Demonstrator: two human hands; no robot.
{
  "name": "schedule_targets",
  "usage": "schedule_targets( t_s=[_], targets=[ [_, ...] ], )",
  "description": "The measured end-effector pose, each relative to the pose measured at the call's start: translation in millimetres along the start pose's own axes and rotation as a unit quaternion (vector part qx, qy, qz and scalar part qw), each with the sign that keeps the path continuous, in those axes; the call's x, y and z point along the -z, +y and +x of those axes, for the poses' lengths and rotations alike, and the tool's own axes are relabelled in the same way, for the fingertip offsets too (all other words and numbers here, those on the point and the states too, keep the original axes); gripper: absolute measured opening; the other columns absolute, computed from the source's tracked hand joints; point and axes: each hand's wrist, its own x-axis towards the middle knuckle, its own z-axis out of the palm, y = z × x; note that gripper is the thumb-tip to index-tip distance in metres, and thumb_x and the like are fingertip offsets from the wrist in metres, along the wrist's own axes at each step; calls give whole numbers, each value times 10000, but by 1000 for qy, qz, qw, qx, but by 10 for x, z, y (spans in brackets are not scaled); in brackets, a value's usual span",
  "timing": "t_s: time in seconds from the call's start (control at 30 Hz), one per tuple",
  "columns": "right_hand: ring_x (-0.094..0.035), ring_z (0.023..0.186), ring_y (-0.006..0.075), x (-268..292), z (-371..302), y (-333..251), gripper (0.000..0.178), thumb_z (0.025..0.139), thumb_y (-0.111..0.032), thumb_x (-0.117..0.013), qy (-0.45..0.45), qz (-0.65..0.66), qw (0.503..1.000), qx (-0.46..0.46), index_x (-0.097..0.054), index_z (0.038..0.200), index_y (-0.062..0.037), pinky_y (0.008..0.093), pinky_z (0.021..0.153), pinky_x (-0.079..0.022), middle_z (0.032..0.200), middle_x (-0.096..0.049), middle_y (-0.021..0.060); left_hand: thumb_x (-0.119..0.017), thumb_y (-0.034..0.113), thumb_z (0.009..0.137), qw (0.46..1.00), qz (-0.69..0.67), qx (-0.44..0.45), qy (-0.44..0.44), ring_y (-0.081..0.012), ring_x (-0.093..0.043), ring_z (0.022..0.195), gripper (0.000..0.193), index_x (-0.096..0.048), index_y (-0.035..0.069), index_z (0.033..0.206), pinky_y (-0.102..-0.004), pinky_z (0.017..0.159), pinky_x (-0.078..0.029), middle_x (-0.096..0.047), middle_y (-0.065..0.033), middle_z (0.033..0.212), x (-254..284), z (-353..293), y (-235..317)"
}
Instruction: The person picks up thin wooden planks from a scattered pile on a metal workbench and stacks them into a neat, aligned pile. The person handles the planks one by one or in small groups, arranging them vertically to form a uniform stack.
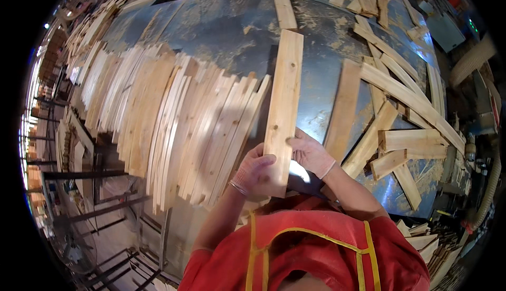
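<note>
A long flat wooden board (285,88) with a few dark knots is held up in front of me, its far end pointing away over the metal table. My left hand (255,171), in a pale glove, grips the board's near left edge with the thumb on its face. On the opposite edge, a little farther up, my right hand (312,154) is closed, also gloved, thumb on top. Left of the board lies a wide row of narrow wooden strips (197,127), side by side. Another brown board (343,106) rests on the table right of my right hand.
Loose boards (414,101) lie crisscrossed on the right of the sawdust-strewn metal table (221,20). Another plank (283,4) lies beyond the held one. A dark metal frame (105,206) stands at the lower left. A ribbed hose (476,59) hangs at the far right.
</note>
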Motion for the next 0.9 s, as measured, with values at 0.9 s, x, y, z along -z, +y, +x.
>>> schedule_targets(
  t_s=[0.9],
  targets=[
    [-665, 1271, 374, 1169, 22, -2944, 959, 812, -556, -802, 204, -901, 295, -242, -479, 1541, -22, 456, 1079, -541, 1404, -660, 257, -667, 281, 1091, 925, 240, -10, 296, -117, -701, 921, 336, -719, -17, 1237, -303, 819, -584, -753, -39, 1042, -446, 1015, -32]
  ],
)
